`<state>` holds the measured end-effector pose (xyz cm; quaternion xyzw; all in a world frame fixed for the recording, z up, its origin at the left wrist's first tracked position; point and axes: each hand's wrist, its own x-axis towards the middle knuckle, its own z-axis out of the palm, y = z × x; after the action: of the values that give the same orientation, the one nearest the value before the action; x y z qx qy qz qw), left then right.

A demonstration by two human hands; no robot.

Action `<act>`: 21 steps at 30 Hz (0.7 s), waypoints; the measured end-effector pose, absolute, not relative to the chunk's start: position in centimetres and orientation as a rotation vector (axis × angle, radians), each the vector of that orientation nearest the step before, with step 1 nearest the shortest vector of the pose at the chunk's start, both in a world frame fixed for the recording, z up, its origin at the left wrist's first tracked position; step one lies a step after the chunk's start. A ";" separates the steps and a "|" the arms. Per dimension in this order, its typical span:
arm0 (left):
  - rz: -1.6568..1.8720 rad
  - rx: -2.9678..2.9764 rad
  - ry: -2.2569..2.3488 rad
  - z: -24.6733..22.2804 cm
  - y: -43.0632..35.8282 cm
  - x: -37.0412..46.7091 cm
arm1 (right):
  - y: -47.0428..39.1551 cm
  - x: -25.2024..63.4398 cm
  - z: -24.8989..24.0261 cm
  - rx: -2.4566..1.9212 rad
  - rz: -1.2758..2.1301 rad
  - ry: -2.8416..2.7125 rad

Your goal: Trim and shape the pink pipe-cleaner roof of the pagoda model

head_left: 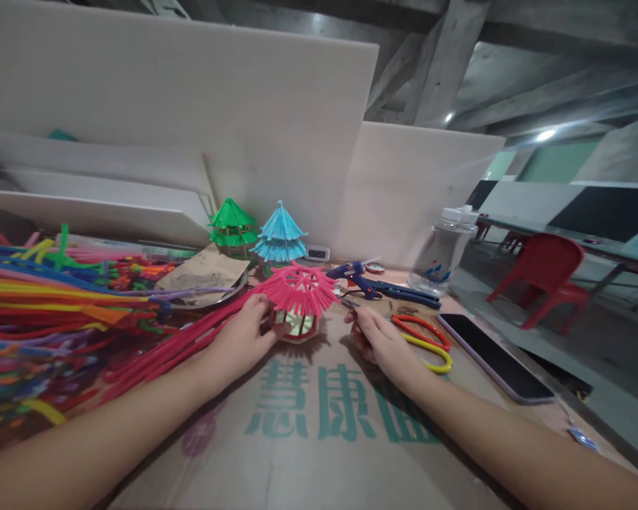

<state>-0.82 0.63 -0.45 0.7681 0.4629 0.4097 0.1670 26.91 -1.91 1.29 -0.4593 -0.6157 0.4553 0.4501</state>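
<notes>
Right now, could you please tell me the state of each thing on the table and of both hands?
Pink pavilion: upright, held at its base.
Left hand: gripping the pink pavilion.
Right hand: closed on a small metal tool.
Green pavilion: upright.
Blue pavilion: upright.
Bottle: upright, capped.
Phone: flat, screen dark.

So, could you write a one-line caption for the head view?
Left hand steadies a pink pavilion model while right hand holds a small tool beside it.
</notes>
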 end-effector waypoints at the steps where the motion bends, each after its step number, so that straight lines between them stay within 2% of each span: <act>1: 1.151 2.205 1.342 -0.4 0.7 -0.8 | -1.9 26.9 1.4 -1.146 1.131 -1.519; 8: 1.091 2.249 1.465 -0.5 0.6 -0.5 | -1.9 26.9 1.3 -1.152 1.102 -1.522; 14: 1.196 2.257 1.346 -0.6 0.7 -0.5 | -1.9 27.0 1.3 -1.153 1.079 -1.554; 21: 1.150 2.333 1.325 -0.5 0.6 -0.7 | -2.1 26.8 1.6 -1.163 1.040 -1.593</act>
<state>-0.74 0.64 -0.52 0.7942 0.4512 0.3916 0.1108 26.76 -2.07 1.64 -0.4684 -0.6414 0.4189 0.4403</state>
